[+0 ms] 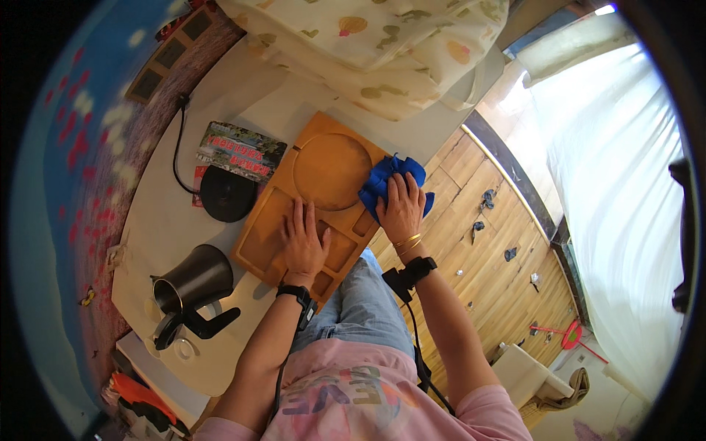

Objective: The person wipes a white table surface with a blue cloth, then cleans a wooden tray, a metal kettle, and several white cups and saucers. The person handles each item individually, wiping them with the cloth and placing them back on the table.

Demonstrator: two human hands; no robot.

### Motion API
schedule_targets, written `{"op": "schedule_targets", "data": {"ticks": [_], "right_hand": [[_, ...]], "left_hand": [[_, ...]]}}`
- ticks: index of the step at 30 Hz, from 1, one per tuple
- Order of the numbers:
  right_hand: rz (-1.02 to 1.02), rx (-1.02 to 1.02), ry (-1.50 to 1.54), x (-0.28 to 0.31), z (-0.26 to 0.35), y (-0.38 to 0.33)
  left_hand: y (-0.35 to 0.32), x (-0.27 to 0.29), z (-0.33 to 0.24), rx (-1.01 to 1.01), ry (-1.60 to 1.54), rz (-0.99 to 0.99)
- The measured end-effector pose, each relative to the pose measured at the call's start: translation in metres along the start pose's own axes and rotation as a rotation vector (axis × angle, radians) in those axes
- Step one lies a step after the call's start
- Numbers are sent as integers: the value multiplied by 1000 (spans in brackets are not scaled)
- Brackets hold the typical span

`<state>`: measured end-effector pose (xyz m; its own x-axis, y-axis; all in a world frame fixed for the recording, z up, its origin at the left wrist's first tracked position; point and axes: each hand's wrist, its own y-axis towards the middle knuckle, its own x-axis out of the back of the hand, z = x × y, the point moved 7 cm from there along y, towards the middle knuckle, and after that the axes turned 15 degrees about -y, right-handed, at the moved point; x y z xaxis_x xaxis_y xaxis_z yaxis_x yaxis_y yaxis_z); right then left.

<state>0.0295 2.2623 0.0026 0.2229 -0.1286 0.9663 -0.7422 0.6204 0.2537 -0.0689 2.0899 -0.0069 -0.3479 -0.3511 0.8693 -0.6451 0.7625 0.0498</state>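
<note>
The packet [241,152] bears red lettering, the shirt [346,393] pastel.

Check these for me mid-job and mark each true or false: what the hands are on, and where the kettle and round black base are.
1. The right hand holds a blue cloth. True.
2. The black kettle is nearer the right hand than the left hand. False: it is nearer the left hand.
3. The left hand is on the wooden tray. True.
4. The round black base is on the floor. False: it is on the table.
</note>
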Motion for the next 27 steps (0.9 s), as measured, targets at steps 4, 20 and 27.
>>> {"op": "schedule_targets", "data": {"ticks": [4, 20, 27], "right_hand": [[45, 45, 109, 7, 20, -29], [169, 197, 41, -1, 60, 12], [135, 236, 49, -28, 84, 59]], "left_hand": [[0, -2, 3, 40, -45, 22], [1, 0, 7, 57, -53, 29], [0, 1, 8, 63, -94, -2]]}}
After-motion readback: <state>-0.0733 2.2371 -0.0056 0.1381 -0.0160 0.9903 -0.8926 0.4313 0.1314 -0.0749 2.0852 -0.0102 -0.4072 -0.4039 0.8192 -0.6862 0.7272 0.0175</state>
